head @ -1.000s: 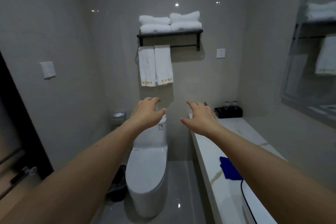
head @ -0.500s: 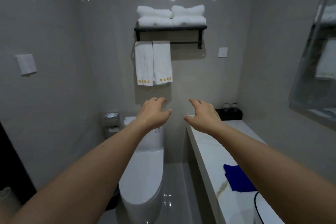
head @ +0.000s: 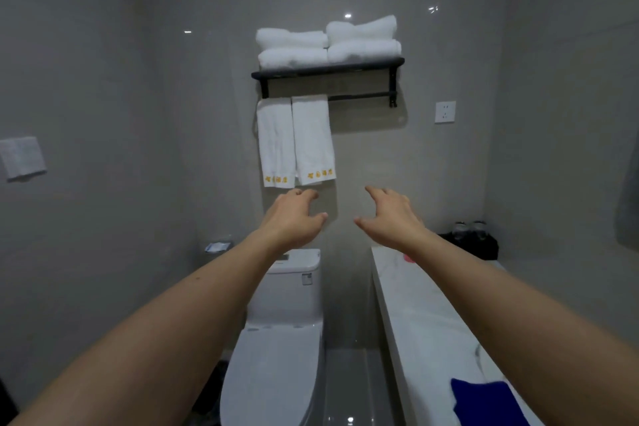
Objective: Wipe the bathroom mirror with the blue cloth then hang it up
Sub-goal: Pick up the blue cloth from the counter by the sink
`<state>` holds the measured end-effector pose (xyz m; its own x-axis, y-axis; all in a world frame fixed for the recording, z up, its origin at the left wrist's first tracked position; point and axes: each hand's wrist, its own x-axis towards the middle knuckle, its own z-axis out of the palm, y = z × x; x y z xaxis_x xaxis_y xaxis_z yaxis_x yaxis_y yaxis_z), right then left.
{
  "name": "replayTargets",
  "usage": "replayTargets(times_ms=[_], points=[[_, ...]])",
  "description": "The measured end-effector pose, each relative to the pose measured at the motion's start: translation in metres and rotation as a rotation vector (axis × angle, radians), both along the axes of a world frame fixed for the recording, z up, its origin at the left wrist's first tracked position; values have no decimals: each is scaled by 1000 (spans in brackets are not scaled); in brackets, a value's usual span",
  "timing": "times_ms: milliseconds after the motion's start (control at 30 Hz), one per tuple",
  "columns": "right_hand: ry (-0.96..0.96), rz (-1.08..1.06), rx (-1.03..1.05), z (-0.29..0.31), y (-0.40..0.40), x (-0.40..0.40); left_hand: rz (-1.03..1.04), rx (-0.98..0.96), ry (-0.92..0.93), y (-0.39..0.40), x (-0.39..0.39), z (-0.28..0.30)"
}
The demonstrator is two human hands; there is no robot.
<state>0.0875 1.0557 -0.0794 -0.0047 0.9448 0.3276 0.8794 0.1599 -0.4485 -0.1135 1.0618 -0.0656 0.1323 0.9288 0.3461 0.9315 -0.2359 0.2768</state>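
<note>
Blue cloth (head: 491,403) lies flat on the white counter (head: 425,315) at about five o'clock, untouched. Both arms reach forward: the left hand (head: 294,218) and the right hand (head: 390,216) hover mid-air, fingers loosely spread, holding nothing, below white towels (head: 295,141) hanging from a black rack (head: 328,69) at twelve o'clock.

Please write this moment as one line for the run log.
stage: before pickup | left hand: open, in air, holds nothing | right hand: open, in air, holds nothing | blue cloth: lying on counter, untouched
</note>
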Motion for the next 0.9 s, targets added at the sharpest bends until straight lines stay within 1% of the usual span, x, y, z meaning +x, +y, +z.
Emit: replayTargets(times_ms=[200, 433, 700, 900], points=[[15, -1, -15, -3, 54, 44, -16, 1, 4, 51, 47, 7], [10, -60, -52, -20, 96, 90, -77, -34, 7, 108, 93, -6], [-32, -193, -73, -34, 129, 130, -252, -56, 6, 177, 148, -23], [-52, -376, -89, -35, 162, 157, -432, -48, -34, 256, 193, -23]])
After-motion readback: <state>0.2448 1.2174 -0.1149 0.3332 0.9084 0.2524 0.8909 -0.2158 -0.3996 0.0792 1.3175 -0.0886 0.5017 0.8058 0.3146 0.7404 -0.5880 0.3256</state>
